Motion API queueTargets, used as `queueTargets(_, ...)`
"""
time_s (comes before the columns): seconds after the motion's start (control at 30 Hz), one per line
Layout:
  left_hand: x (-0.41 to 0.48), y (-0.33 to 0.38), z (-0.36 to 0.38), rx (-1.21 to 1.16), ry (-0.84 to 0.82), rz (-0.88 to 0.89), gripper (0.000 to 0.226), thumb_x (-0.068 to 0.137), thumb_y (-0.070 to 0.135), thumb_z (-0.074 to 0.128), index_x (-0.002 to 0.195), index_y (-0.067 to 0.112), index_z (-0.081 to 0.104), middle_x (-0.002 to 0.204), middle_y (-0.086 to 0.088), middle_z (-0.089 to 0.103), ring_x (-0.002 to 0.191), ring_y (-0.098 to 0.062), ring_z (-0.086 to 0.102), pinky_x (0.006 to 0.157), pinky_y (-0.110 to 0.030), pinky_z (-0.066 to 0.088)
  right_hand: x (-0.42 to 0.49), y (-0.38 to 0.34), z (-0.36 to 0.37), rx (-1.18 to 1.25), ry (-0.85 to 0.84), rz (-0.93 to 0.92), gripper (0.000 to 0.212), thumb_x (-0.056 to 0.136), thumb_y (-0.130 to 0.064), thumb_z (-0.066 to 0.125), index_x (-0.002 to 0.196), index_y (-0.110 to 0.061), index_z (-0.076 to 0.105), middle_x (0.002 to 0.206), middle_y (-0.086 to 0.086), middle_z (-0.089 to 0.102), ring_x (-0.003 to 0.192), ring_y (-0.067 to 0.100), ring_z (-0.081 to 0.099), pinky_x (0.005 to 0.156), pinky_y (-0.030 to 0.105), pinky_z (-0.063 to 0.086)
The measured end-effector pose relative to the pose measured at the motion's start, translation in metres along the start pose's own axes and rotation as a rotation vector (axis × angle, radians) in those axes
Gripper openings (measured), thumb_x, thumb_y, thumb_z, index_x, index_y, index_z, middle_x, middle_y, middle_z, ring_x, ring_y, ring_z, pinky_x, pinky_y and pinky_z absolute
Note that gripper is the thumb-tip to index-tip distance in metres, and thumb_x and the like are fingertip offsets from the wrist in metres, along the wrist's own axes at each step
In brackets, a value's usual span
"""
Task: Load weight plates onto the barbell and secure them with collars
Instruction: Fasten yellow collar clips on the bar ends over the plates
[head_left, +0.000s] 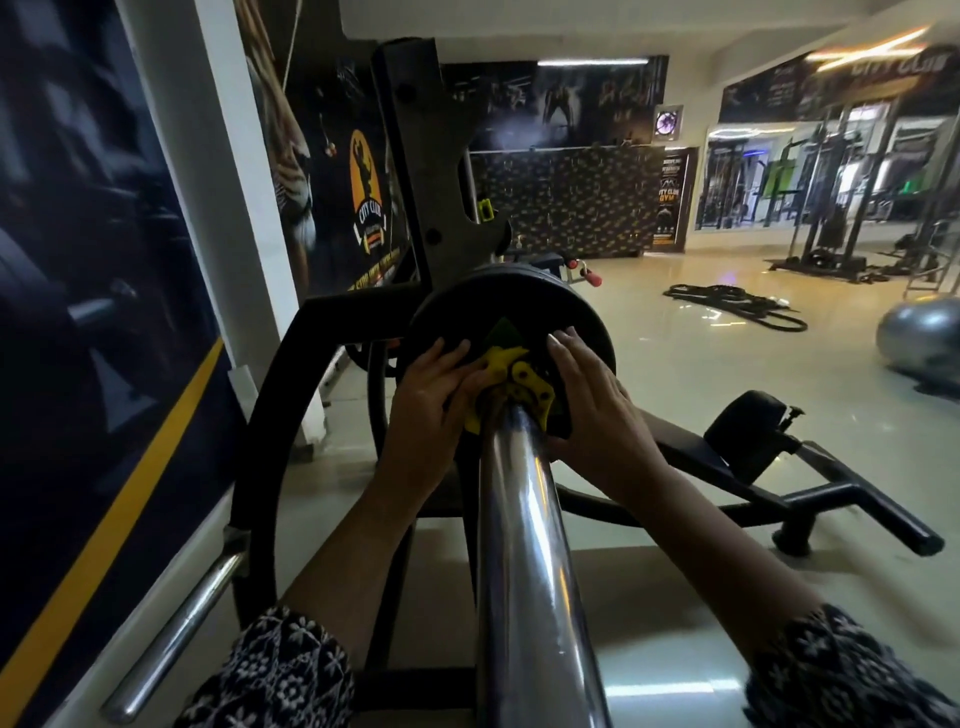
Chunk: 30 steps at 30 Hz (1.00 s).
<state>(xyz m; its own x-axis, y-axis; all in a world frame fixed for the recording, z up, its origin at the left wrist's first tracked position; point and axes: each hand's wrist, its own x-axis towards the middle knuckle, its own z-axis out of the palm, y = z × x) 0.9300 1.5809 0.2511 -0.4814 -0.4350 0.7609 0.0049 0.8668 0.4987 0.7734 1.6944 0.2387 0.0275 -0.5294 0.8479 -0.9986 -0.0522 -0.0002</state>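
A polished chrome barbell sleeve runs straight away from the camera, its long axis pointing at the dark steel rack upright. Beside it, the left hand, fingers loosely extended, presses a yellow plastic clamp collar. The right hand lies flat, fingers straight, on the black round weight plate behind the collar. The collar likely needs pushing flush to the plate, square on the sleeve, before its lever closes.
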Motion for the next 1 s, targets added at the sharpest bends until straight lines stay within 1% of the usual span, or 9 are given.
queueTargets(0.07, -0.001, -0.002, 0.003, 0.020, 0.021, 0.004, 0.042, 0.089, 0.042, 0.041, 0.120, 0.018, 0.052, 0.127, -0.014, 0.057, 0.131, -0.026, 0.036, 0.109, -0.037, 0.026, -0.004, 0.002, 0.005, -0.015, 0.078, -0.045, 0.077, 0.076, -0.031, 0.068, 0.134, 0.003, 0.031, 0.136, 0.025, 0.040, 0.132, 0.029, 0.031, 0.104, 0.046, 0.036)
queueTargets(0.13, 0.000, -0.002, 0.004, 0.060, 0.044, 0.014, 0.033, 0.091, 0.033, 0.044, 0.120, 0.019, 0.050, 0.126, -0.014, 0.057, 0.131, -0.024, 0.033, 0.108, -0.030, 0.024, -0.009, 0.004, 0.010, -0.043, 0.134, -0.070, 0.067, 0.081, -0.034, 0.059, 0.131, 0.005, 0.036, 0.131, 0.027, 0.047, 0.126, 0.031, 0.041, 0.100, 0.043, 0.041)
queueTargets(0.23, 0.000, -0.002, 0.004, 0.100, 0.056, 0.032, 0.030, 0.092, 0.028, 0.045, 0.120, 0.021, 0.047, 0.127, -0.014, 0.057, 0.131, -0.022, 0.030, 0.107, -0.023, 0.020, -0.014, 0.003, 0.012, -0.067, 0.138, -0.071, 0.063, 0.083, -0.032, 0.058, 0.130, 0.004, 0.037, 0.127, 0.028, 0.052, 0.119, 0.033, 0.050, 0.097, 0.038, 0.043)
queueTargets(0.37, -0.002, -0.001, 0.005, 0.115, 0.053, 0.025, 0.040, 0.091, 0.040, 0.041, 0.121, 0.015, 0.050, 0.127, -0.015, 0.056, 0.132, -0.022, 0.030, 0.108, -0.040, 0.028, -0.020, 0.003, 0.016, -0.075, 0.159, -0.062, 0.055, 0.085, -0.029, 0.058, 0.126, 0.004, 0.043, 0.119, 0.028, 0.058, 0.108, 0.034, 0.059, 0.089, 0.038, 0.049)
queueTargets(0.5, -0.002, 0.004, 0.000, 0.226, 0.052, 0.046, 0.056, 0.091, 0.049, 0.037, 0.115, 0.005, 0.062, 0.125, -0.018, 0.057, 0.131, -0.026, 0.032, 0.108, -0.042, 0.030, -0.019, 0.003, 0.012, 0.007, 0.036, -0.032, 0.058, 0.082, -0.022, 0.066, 0.128, 0.007, 0.044, 0.123, 0.028, 0.055, 0.112, 0.036, 0.056, 0.090, 0.042, 0.051)
queueTargets(0.67, -0.013, 0.026, -0.017, 0.386, 0.047, 0.049, 0.062, 0.092, 0.052, 0.032, 0.127, 0.004, 0.052, 0.134, -0.015, 0.051, 0.134, -0.026, 0.033, 0.110, -0.039, 0.026, -0.015, -0.002, -0.025, 0.213, -0.118, 0.053, 0.066, 0.080, -0.012, 0.070, 0.137, -0.001, 0.038, 0.137, 0.022, 0.045, 0.127, 0.034, 0.042, 0.095, 0.053, 0.046)
queueTargets(0.73, -0.021, 0.039, -0.026, 0.436, 0.059, 0.072, 0.066, 0.093, 0.054, 0.026, 0.129, 0.004, 0.049, 0.135, -0.015, 0.050, 0.134, -0.026, 0.033, 0.110, -0.042, 0.026, -0.011, -0.013, -0.041, 0.245, -0.074, 0.080, 0.060, 0.085, -0.017, 0.063, 0.138, -0.003, 0.036, 0.140, 0.020, 0.043, 0.132, 0.032, 0.037, 0.100, 0.053, 0.042)
queueTargets(0.83, -0.035, 0.062, -0.043, 0.478, 0.076, 0.114, 0.064, 0.093, 0.053, 0.027, 0.130, 0.005, 0.048, 0.135, -0.015, 0.050, 0.133, -0.028, 0.035, 0.109, -0.048, 0.029, -0.004, -0.035, -0.066, 0.203, 0.007, 0.059, 0.057, 0.088, -0.030, 0.049, 0.136, -0.002, 0.039, 0.138, 0.022, 0.045, 0.130, 0.033, 0.040, 0.101, 0.050, 0.041)
queueTargets(1.0, -0.066, 0.098, -0.081, 0.499, 0.095, 0.152, 0.062, 0.093, 0.053, 0.029, 0.131, 0.006, 0.047, 0.138, -0.014, 0.047, 0.134, -0.026, 0.035, 0.107, -0.050, 0.032, -0.013, -0.082, -0.103, 0.076, 0.073, 0.026, 0.058, 0.087, -0.034, 0.048, 0.135, -0.003, 0.040, 0.139, 0.020, 0.045, 0.130, 0.032, 0.040, 0.102, 0.052, 0.039)
